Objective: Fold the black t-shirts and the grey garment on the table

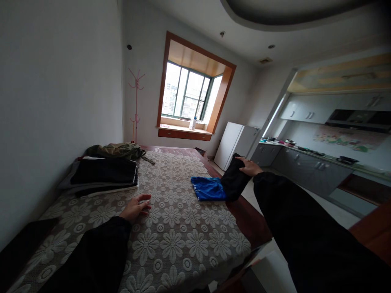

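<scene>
No writing or brand can be read on anything here. A table (244,219) of dark red wood stands under a lace cloth (171,228) patterned with flowers, and everything below is placed from that table. The right hand (250,166) reaches past the table's right edge and grasps a black garment (233,179), fingers spread over its top fold; the garment drapes over that edge, partly on the wood and partly hanging free. Touching it on its left lies one blue garment (207,188), folded, on the cloth near the same edge. The left hand (136,207) rests palm down near the table's middle, fingers loosely curled, holding nothing and touching only the cloth. Both arms wear black sleeves. At the table's far left, against the wall, sits one stack of folded dark clothes (104,175) with pale layers beneath; the count of pieces in it cannot be told. Behind the stack lies one olive bag (117,150). Beyond the table's far end, one pink coat stand (136,103) is in the corner, and a wood-framed window (191,91) has one white bottle (192,123) on its sill; its label is too small to read. Right of the far end stands one white fridge (236,142), then a counter (305,160) with grey cabinets, holding small dark items too blurred to count.
</scene>
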Motion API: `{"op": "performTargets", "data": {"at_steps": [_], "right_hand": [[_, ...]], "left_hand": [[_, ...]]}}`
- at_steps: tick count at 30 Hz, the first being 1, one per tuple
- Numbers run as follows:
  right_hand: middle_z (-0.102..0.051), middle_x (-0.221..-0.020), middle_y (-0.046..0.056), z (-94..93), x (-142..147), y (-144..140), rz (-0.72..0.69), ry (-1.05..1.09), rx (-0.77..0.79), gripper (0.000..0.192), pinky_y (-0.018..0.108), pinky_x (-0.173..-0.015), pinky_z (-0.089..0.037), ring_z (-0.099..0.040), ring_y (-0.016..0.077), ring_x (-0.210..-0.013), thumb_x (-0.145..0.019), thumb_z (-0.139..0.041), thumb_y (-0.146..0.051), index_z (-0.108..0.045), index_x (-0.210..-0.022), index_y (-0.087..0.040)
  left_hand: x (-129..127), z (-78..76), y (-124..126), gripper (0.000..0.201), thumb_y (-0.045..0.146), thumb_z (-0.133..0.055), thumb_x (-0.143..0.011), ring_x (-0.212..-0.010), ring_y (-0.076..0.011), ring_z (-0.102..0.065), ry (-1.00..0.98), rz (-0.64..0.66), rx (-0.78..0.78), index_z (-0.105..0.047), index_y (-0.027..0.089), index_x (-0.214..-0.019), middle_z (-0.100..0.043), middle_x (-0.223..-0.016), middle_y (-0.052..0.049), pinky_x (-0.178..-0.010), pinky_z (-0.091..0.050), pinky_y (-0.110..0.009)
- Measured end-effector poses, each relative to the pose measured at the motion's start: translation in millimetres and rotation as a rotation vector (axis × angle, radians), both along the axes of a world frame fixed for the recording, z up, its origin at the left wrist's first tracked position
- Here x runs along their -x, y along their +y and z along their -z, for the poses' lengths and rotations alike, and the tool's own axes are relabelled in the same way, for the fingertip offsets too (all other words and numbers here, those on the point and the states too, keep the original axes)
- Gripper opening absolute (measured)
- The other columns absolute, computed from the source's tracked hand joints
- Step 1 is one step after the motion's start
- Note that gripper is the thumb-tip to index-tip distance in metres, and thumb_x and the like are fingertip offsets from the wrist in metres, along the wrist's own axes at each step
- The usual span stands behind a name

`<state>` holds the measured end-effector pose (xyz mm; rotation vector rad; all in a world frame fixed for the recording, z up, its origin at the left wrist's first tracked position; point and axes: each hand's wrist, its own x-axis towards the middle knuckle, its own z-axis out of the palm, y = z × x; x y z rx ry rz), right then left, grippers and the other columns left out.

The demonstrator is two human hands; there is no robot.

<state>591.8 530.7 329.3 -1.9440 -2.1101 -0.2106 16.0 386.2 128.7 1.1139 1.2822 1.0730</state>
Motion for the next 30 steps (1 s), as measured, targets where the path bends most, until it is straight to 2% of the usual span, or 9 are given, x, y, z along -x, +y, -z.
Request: {"op": "performTargets", "data": {"at_steps": [2,4,9,13,17,20,26,28,30], "right_hand": [[-0.070,-0.131,0.010,-4.7,2,-1,0.012,0.012,-0.015,0.077,0.042,-0.100,-0.053,-0.068,0.0324,-0.114,-0.074,-0.064,-0.021,-0.052,-0.150,-0.025],[-0.071,-0.128,0.009,-17.6,4,0,0.009,0.026,-0.051,0.076,0.042,-0.099,-0.053,-0.069,0.0325,-0.112,-0.075,-0.065,-0.023,-0.053,-0.150,-0.025],[-0.069,-0.132,0.008,-52.3,31,5,-0.118,0.141,-0.164,0.073,0.044,-0.100,-0.053,-0.067,0.0311,-0.111,-0.075,-0.069,-0.026,-0.056,-0.147,-0.026],[-0.068,-0.134,0.007,-53.9,67,10,-0.257,0.366,-0.205,0.074,0.045,-0.102,-0.053,-0.066,0.0291,-0.113,-0.073,-0.072,-0.024,-0.057,-0.146,-0.025],[-0.072,-0.124,0.005,-33.7,97,15,-0.326,0.686,-0.125,0.077,0.044,-0.098,-0.056,-0.069,0.0252,-0.104,-0.073,-0.073,-0.023,-0.055,-0.147,-0.026],[-0.074,-0.117,0.004,-6.0,106,19,-0.315,0.837,-0.031,0.074,0.041,-0.095,-0.058,-0.070,0.0243,-0.100,-0.071,-0.076,-0.023,-0.058,-0.144,-0.027],[-0.076,-0.107,0.004,63.9,92,17,-0.097,1.048,0.154,0.078,0.035,-0.082,-0.062,-0.071,0.0203,-0.083,-0.065,-0.079,-0.014,-0.060,-0.140,-0.025],[-0.077,-0.104,0.005,77.8,84,14,-0.075,1.070,0.176,0.078,0.033,-0.076,-0.062,-0.071,0.0191,-0.076,-0.065,-0.080,-0.014,-0.060,-0.140,-0.023],[-0.077,-0.105,0.006,83.8,75,12,-0.067,1.105,0.193,0.077,0.031,-0.071,-0.063,-0.071,0.0182,-0.074,-0.067,-0.080,-0.017,-0.059,-0.141,-0.024]], "left_hand": [[0,-0.2,-1,0.058,0.046,-0.087,-0.065,-0.093,-0.0265,-0.075,0.002,-0.002,-0.001,-0.068,0.017,-0.111,-0.067,-0.131,-0.018,-0.061,-0.060,-0.029],[0,-0.9,-1,0.057,0.046,-0.087,-0.065,-0.093,-0.0264,-0.075,0.002,-0.003,-0.001,-0.068,0.017,-0.111,-0.067,-0.133,-0.018,-0.060,-0.060,-0.029],[0,-3.6,-1,0.058,0.047,-0.088,-0.064,-0.094,-0.0273,-0.075,0.000,0.002,-0.002,-0.069,0.017,-0.110,-0.067,-0.133,-0.018,-0.061,-0.061,-0.030],[0,-4.5,-1,0.060,0.049,-0.088,-0.063,-0.095,-0.0279,-0.075,-0.001,0.003,-0.002,-0.069,0.017,-0.109,-0.066,-0.133,-0.018,-0.061,-0.061,-0.031],[-1,-4.1,-1,0.059,0.048,-0.088,-0.062,-0.094,-0.0279,-0.075,-0.003,0.001,0.001,-0.069,0.016,-0.108,-0.067,-0.131,-0.019,-0.061,-0.061,-0.031],[-1,-4.3,-2,0.056,0.047,-0.087,-0.064,-0.093,-0.0272,-0.075,-0.007,-0.001,0.002,-0.069,0.016,-0.107,-0.067,-0.131,-0.018,-0.061,-0.061,-0.030],[-2,-6.4,-3,0.051,0.042,-0.086,-0.067,-0.092,-0.0258,-0.075,-0.005,-0.010,-0.004,-0.069,0.016,-0.107,-0.064,-0.138,-0.019,-0.060,-0.060,-0.029],[-3,-7.0,-3,0.050,0.041,-0.085,-0.068,-0.091,-0.0254,-0.075,-0.002,-0.012,-0.003,-0.069,0.016,-0.107,-0.063,-0.139,-0.019,-0.059,-0.060,-0.028],[-3,-7.5,-3,0.049,0.041,-0.085,-0.068,-0.091,-0.0251,-0.075,0.001,-0.010,0.000,-0.069,0.017,-0.107,-0.063,-0.139,-0.019,-0.059,-0.060,-0.028]]}}
